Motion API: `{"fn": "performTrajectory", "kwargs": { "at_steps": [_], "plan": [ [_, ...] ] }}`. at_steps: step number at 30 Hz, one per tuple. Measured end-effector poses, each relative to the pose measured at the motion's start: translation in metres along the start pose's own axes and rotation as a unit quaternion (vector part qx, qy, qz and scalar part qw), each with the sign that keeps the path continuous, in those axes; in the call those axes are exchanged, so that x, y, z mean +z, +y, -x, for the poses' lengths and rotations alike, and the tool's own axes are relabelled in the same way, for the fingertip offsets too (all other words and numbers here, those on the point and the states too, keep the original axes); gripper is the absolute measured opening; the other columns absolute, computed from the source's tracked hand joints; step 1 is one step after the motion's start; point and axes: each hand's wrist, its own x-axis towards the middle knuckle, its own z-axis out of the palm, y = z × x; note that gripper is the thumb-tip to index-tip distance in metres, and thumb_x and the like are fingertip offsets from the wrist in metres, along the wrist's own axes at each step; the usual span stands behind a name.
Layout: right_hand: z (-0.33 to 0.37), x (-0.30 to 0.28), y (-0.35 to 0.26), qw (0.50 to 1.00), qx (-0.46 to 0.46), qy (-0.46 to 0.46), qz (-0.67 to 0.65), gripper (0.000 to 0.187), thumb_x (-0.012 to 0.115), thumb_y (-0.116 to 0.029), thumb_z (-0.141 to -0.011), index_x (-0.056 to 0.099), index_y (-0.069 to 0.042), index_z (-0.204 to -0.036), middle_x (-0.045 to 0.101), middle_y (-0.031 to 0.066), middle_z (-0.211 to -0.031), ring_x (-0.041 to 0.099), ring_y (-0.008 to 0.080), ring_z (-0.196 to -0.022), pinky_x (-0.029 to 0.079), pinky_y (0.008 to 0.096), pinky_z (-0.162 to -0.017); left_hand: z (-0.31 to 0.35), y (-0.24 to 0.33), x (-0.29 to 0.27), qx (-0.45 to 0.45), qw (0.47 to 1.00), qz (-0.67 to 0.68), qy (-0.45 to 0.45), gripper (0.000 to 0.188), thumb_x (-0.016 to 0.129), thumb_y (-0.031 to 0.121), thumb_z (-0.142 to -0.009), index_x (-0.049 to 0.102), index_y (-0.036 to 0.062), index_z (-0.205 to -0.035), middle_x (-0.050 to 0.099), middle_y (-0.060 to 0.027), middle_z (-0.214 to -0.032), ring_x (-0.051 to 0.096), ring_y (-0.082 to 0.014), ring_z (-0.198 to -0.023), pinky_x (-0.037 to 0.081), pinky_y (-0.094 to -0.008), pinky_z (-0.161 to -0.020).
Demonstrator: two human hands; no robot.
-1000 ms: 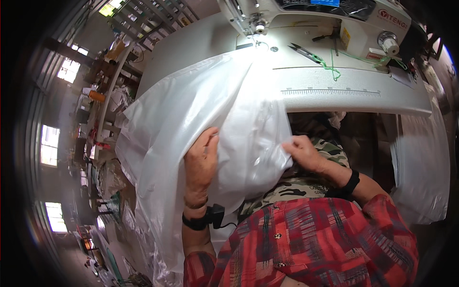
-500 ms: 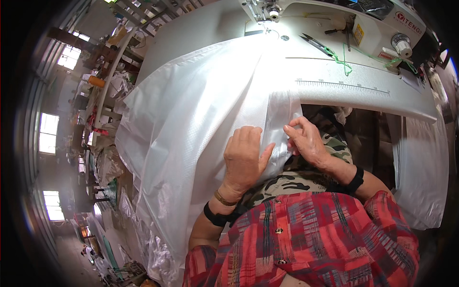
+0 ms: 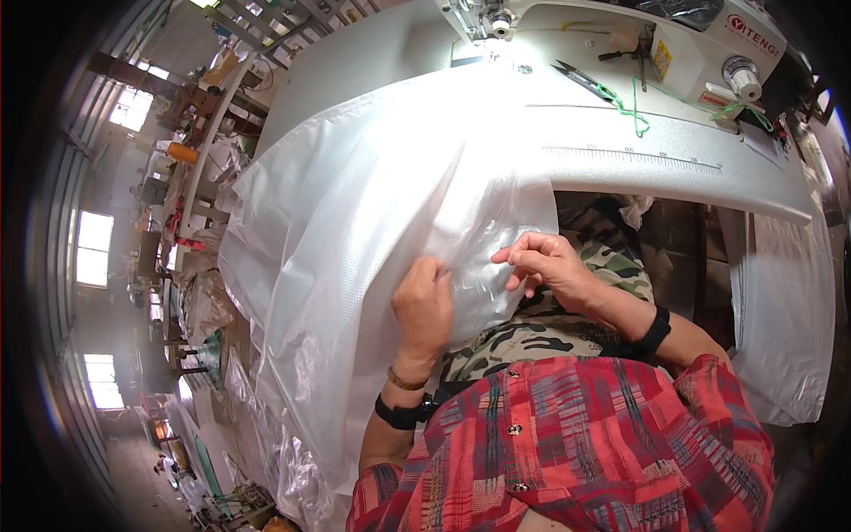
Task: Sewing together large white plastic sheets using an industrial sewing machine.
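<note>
A white plastic sheet (image 3: 324, 235) spreads from under the head of the sewing machine (image 3: 705, 62), over the front edge of the worktop (image 3: 346, 66) and down toward the lap. The left hand (image 3: 424, 306) rests at its folds, fingers curled inward; whether they clamp any plastic, I cannot tell. The right hand (image 3: 557, 270) is bent over the sheet's right part, fingers loosely curled, their grip likewise unclear. Dark snips (image 3: 578, 80) and green cord (image 3: 635, 117) lie right of the needle area.
</note>
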Motion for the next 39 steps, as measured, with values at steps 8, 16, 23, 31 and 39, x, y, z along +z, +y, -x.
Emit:
{"fn": "performTrajectory", "kwargs": {
  "at_steps": [8, 16, 23, 31, 39],
  "plan": [
    [0.008, 0.014, 0.000, 0.994, -0.012, 0.086, -0.072, 0.053, 0.053, -0.045, -0.099, 0.042, -0.004, -0.131, 0.060, 0.0091, -0.112, 0.062, 0.0104, -0.087, 0.048, 0.0225, -0.065, -0.017, 0.036, -0.045, -0.251, 0.823, 0.493, -0.129, 0.012, 0.063, 0.005, -0.091, 0.058, 0.0038, -0.102, 0.065, -0.0005, -0.089, 0.060, -0.0063, -0.076, 0.048, -0.0211, -0.067],
    [0.010, 0.027, -0.010, 0.988, -0.079, -0.066, -0.114, 0.018, 0.062, -0.022, -0.096, 0.064, -0.004, -0.096, 0.065, 0.0022, -0.090, 0.061, 0.0105, -0.091, 0.047, 0.0278, -0.081, -0.023, 0.030, -0.035, -0.224, 0.840, 0.471, -0.150, 0.027, 0.065, 0.001, -0.089, 0.056, -0.0024, -0.114, 0.066, -0.0093, -0.108, 0.062, -0.0110, -0.095, 0.050, -0.0256, -0.083],
    [0.029, 0.004, -0.010, 0.983, -0.057, -0.137, -0.106, 0.015, 0.059, -0.016, -0.096, 0.059, -0.003, -0.088, 0.064, 0.0032, -0.082, 0.062, 0.0100, -0.078, 0.049, 0.0264, -0.076, -0.029, 0.000, -0.030, -0.259, 0.878, 0.403, -0.013, 0.026, 0.068, 0.010, -0.091, 0.061, -0.0029, -0.111, 0.066, -0.0076, -0.101, 0.061, -0.0131, -0.089, 0.049, -0.0251, -0.081],
    [0.028, 0.003, -0.005, 0.989, -0.078, -0.113, 0.060, 0.019, 0.056, -0.017, -0.097, 0.060, -0.002, -0.086, 0.062, 0.0008, -0.078, 0.060, 0.0077, -0.074, 0.047, 0.0229, -0.070, -0.104, -0.003, -0.112, -0.121, 0.967, 0.216, 0.056, 0.021, 0.067, 0.018, -0.093, 0.065, -0.0016, -0.085, 0.055, 0.0068, -0.073, 0.045, -0.0028, -0.067, 0.037, -0.0192, -0.058],
    [0.046, 0.028, -0.052, 0.981, -0.151, -0.087, 0.085, 0.020, 0.055, -0.018, -0.098, 0.060, -0.002, -0.087, 0.063, 0.0029, -0.078, 0.060, 0.0074, -0.074, 0.050, 0.0257, -0.065, -0.061, 0.069, -0.059, -0.046, 0.924, 0.267, -0.270, 0.016, 0.062, 0.009, -0.090, 0.057, -0.0018, -0.080, 0.048, -0.0086, -0.062, 0.043, -0.0087, -0.058, 0.038, -0.0280, -0.052]
  ]
}}
